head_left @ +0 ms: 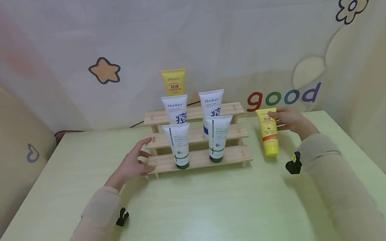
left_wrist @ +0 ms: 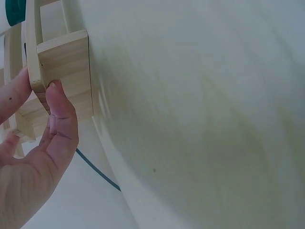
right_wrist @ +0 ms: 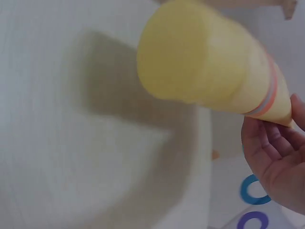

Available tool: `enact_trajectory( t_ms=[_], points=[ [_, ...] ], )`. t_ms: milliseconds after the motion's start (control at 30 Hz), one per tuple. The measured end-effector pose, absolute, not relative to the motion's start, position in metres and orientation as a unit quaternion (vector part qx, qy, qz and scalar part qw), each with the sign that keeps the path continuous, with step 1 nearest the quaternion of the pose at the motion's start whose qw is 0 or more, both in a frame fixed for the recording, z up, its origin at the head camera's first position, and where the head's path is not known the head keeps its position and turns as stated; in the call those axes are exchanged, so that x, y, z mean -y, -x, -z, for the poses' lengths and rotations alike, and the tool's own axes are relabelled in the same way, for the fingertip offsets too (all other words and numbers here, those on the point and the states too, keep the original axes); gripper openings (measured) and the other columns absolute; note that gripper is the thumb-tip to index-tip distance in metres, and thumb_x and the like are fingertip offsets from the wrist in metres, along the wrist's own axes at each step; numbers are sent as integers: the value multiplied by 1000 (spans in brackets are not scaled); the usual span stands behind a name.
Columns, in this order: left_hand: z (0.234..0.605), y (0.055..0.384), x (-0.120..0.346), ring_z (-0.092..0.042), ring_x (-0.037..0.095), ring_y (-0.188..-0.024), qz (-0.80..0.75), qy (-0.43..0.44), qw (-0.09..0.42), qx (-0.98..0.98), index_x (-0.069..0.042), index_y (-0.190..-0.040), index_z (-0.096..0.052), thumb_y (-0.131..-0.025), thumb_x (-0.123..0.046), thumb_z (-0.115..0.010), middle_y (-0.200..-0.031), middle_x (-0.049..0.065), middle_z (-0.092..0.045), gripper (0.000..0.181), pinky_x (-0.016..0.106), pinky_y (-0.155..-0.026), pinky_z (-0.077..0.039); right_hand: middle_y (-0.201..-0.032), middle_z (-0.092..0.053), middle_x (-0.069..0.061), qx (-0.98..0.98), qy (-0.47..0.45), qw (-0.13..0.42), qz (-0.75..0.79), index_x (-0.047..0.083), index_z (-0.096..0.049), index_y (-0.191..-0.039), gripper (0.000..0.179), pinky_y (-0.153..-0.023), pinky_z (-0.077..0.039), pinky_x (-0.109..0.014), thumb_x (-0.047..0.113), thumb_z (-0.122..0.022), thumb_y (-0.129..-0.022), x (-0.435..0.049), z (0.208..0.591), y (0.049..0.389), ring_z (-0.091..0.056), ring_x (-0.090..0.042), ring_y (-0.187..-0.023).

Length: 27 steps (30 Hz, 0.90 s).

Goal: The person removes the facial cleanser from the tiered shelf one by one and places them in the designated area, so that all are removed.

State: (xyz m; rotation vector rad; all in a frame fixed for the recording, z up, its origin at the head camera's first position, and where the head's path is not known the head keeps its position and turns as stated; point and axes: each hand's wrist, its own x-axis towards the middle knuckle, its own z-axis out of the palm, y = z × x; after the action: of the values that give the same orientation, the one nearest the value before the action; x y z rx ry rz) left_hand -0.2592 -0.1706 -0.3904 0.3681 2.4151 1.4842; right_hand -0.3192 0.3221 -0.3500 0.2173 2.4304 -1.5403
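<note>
A three-step wooden display rack (head_left: 198, 159) stands on the table, and my left hand (head_left: 132, 168) grips its left end. In the left wrist view, the thumb (left_wrist: 62, 107) and a finger pinch a step's end. My right hand (head_left: 292, 120) holds a yellow squeeze tube (head_left: 268, 130) near its flat top, right of the rack, cap down. The right wrist view shows its round cap (right_wrist: 174, 52) close up, with a shadow beside it. Another yellow tube (head_left: 174, 82) stands on the top step, its lower part hidden.
Two white Hankey tubes (head_left: 211, 102) stand on the middle step. Two white tubes with green caps, a left one (head_left: 178, 143) and a right one (head_left: 218, 137), are on the bottom step. A printed cloth (head_left: 206, 48) hangs behind the pale green table (head_left: 203, 213).
</note>
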Motion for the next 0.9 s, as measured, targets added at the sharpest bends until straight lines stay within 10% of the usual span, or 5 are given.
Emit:
enact_trajectory(
  t_ms=[400, 600, 900],
  points=[
    [389, 260, 171, -57, 24, -69, -515, -120, 148, -836, -27, -145, -17, -78, 1, -69, -122, 24, -40, 89, 37, -65, -52, -135, -30, -24, -815, -141, 205, 523, -9, 4, -140, 74, -91, -43, -35, 31, -40, -97, -333, 386, 327, -49, -21, -98],
    [388, 261, 171, -57, 23, -67, -509, -117, 147, -840, -28, -145, -18, -78, 2, -69, -120, 24, -41, 89, 36, -63, -52, -118, -45, -21, -833, -118, 177, 511, -13, -15, -138, 62, -76, -51, -29, 25, -41, -97, -338, 385, 321, -55, -8, -74],
    [384, 257, 170, -57, 24, -65, -489, -130, 138, -851, -24, -145, -18, -78, 1, -69, -119, 24, -43, 88, 34, -59, -51, -124, -41, -32, -876, -92, 105, 462, -13, -30, -133, 52, -75, -52, -32, 24, -40, -97, -338, 359, 302, -60, -15, -80]
  ],
)
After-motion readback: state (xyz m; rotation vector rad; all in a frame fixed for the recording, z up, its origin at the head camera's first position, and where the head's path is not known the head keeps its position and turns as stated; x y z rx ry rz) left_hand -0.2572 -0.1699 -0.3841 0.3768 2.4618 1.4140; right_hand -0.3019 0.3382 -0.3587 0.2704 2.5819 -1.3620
